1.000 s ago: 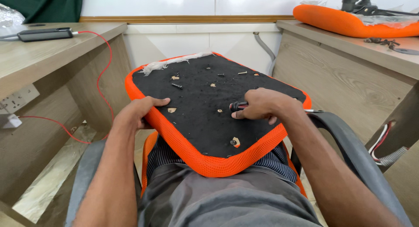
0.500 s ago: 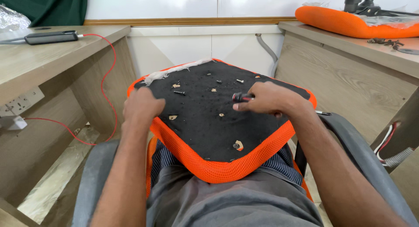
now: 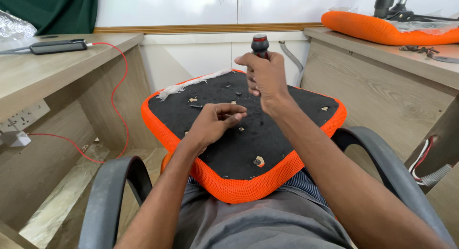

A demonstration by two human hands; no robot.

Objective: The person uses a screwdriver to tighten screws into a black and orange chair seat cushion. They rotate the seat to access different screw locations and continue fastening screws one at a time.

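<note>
Over on my left, a crumpled clear plastic bag sits at the far corner of the pale wooden desk, with a flat black device beside it trailing a thin red cable down the desk's side. A white wall socket is set into the desk's front panel, and a small white plug block hangs just below it.

Across my lap lies the orange mesh-edged seat cushion, its black fabric underside turned up and dotted with small pale scraps and a few short dark screws. A frayed white strip runs along its far left edge.

My left hand rests on the black fabric, fingers loosely curled, pinching near a small screw; I cannot tell whether it actually grips one. My right hand is raised above the cushion's middle, fist wrapped firmly round a screwdriver with a black, red-banded handle that stands upright out of it; the shaft is hidden behind my fingers.

Grey curved chair armrests flank my legs. To the right, a second orange cushion lies on another wooden desk.
</note>
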